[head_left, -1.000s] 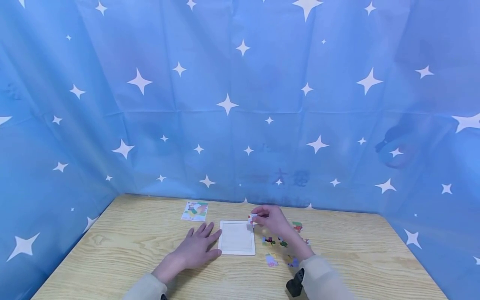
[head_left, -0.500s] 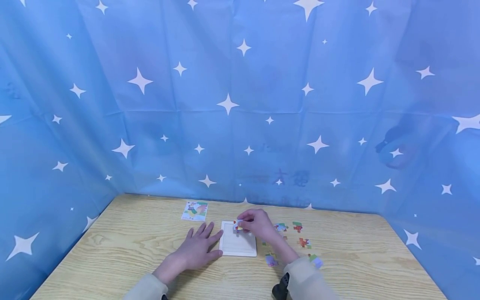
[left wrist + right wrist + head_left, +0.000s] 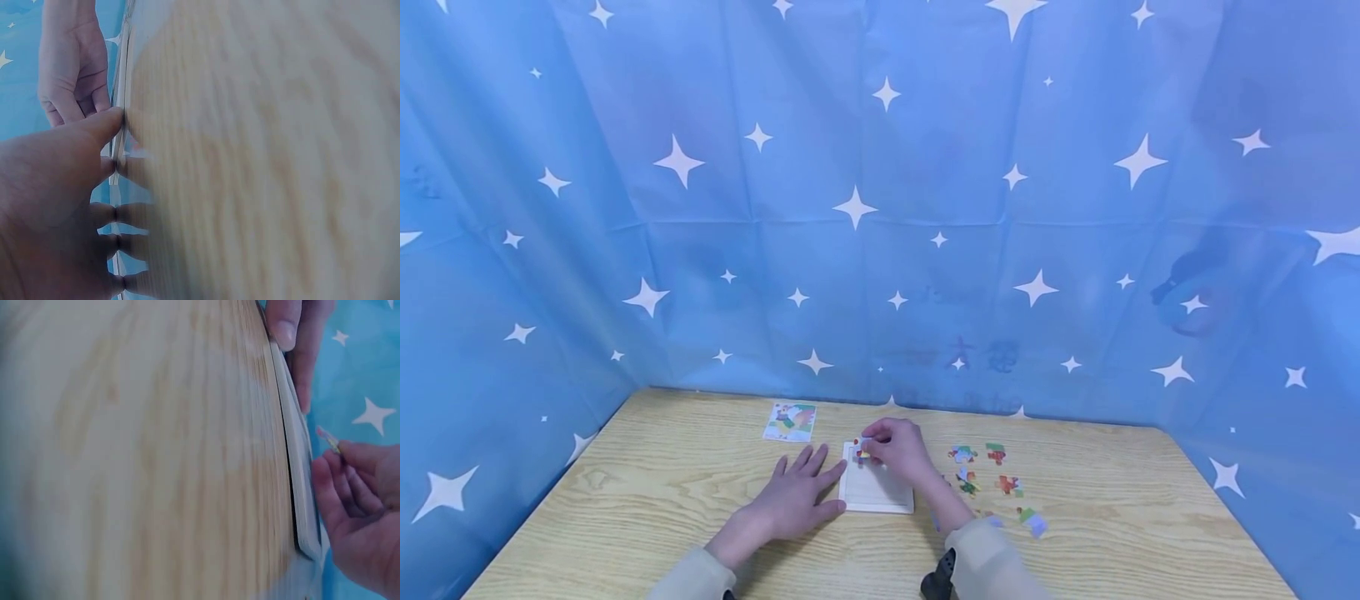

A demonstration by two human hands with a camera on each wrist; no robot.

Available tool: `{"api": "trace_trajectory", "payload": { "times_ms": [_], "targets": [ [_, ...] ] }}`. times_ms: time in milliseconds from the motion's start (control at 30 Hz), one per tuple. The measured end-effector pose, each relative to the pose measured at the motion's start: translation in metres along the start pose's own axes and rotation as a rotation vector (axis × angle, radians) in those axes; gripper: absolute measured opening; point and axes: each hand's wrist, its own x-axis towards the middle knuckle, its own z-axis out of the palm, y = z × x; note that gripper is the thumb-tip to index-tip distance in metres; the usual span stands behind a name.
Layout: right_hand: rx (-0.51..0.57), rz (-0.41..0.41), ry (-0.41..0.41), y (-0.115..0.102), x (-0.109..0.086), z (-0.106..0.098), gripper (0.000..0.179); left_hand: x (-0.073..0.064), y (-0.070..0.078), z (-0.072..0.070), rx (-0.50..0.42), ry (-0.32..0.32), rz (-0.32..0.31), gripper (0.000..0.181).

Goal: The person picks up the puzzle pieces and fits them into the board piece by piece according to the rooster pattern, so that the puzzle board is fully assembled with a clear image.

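A small colourful jigsaw piece [image 3: 860, 452] is pinched between the thumb and fingers of my right hand [image 3: 898, 452], over the upper left corner of a white puzzle tray [image 3: 880, 497]. In the right wrist view the same piece [image 3: 330, 440] shows edge-on at the fingertips, just above the tray [image 3: 299, 469]. My left hand [image 3: 795, 497] lies flat and spread on the table, its thumb and index fingertips at the tray's left edge. In the left wrist view the left hand [image 3: 56, 187] has its fingertips down on the wood.
Several loose jigsaw pieces [image 3: 1009, 485] lie on the wooden table [image 3: 1120, 508] right of the tray, some partly hidden by the right forearm. A square picture card [image 3: 790, 422] lies at the back left. A blue starry curtain [image 3: 925, 250] rises behind the table.
My right hand has moved left with the jigsaw piece, from the tray's upper right corner to its upper left corner. My left hand has stayed almost still at the tray's left edge.
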Motion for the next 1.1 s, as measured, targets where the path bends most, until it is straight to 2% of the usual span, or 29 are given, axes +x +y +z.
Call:
{"api": "trace_trajectory", "payload": {
  "times_ms": [200, 433, 600, 933, 1100],
  "targets": [
    [-0.006, -0.011, 0.022, -0.001, 0.002, 0.005, 0.008, 0.000, 0.003, -0.004, 0.011, -0.005, 0.002, 0.066],
    [-0.124, -0.032, 0.044, 0.003, 0.002, 0.010, 0.005, 0.006, -0.009, 0.008, 0.005, -0.013, -0.017, 0.067],
    [-0.194, -0.048, 0.048, 0.003, 0.001, 0.011, 0.005, 0.007, -0.012, 0.011, 0.008, 0.002, -0.010, 0.067],
    [-0.233, -0.069, -0.025, 0.004, 0.001, 0.013, 0.008, 0.006, -0.010, 0.009, 0.017, 0.003, -0.015, 0.067],
    [-0.240, -0.077, -0.036, 0.005, 0.000, 0.014, 0.010, 0.004, -0.008, 0.007, 0.015, -0.001, -0.013, 0.068]
  ]
}}
